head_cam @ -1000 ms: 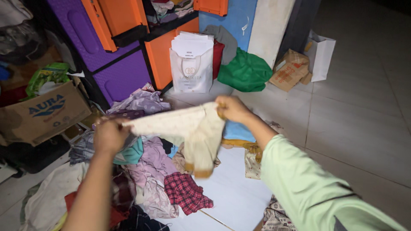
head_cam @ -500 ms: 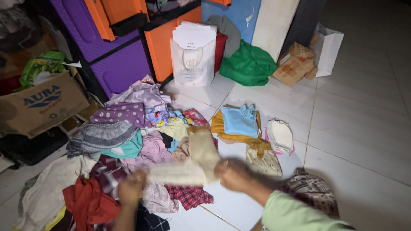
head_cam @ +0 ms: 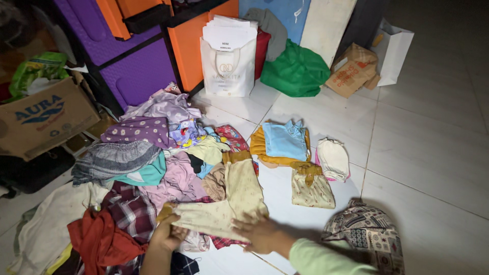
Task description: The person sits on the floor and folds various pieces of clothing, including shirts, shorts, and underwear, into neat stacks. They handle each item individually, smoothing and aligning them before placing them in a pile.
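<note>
White tiled floor [head_cam: 423, 153], and the cream dotted cloth trousers [head_cam: 232, 203] lie spread beside the mixed laundry heap [head_cam: 147, 168]. Left hand [head_cam: 170, 235] pinches one leg end, right hand [head_cam: 260, 233] presses flat. Looks like smoothing before folding; next needs folding a leg over.

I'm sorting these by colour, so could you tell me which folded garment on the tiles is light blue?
The light blue garment, lying on the mustard-yellow one, left of the white folded piece.

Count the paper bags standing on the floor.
2. A white paper bag stands stuffed with papers against the orange drawer; another white paper bag stands at the far right beside the brown package. Others may be hidden.
</note>
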